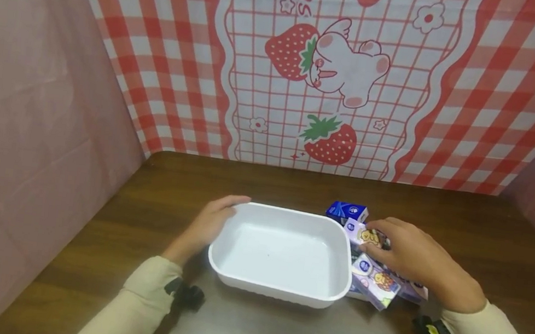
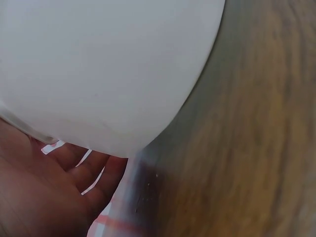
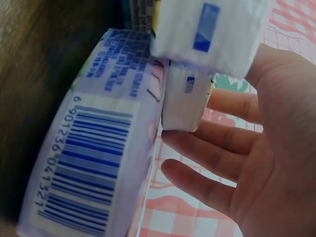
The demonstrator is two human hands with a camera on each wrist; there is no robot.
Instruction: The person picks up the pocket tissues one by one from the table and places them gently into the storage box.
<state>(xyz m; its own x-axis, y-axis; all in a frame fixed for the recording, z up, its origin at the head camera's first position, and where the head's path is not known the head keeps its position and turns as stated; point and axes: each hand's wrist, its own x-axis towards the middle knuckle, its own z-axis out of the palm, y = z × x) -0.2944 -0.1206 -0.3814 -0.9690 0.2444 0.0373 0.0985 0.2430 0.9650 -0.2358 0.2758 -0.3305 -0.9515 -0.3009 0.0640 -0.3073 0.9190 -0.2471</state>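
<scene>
A white plastic tub (image 1: 277, 295) stands on the table, with nothing inside it. My left hand (image 1: 212, 221) holds the tub's left side near the far corner; in the left wrist view the left hand (image 2: 54, 192) has its fingers behind the tub wall. My right hand (image 1: 408, 255) is over a pile of tissue packs beside the tub, thumb and fingers spread around a purple tissue pack (image 1: 355, 231). In the right wrist view, white pack ends (image 3: 210, 37) lie by the right hand (image 3: 266, 148); the thumb is largely hidden.
Another purple tissue pack (image 1: 378, 283) leans near the tub's right wall. A dark blue pack (image 1: 348, 211) lies at the back of the pile. More packs are partly under my right hand. A checked strawberry cloth (image 1: 184, 69) hangs behind the wooden table (image 1: 187, 174).
</scene>
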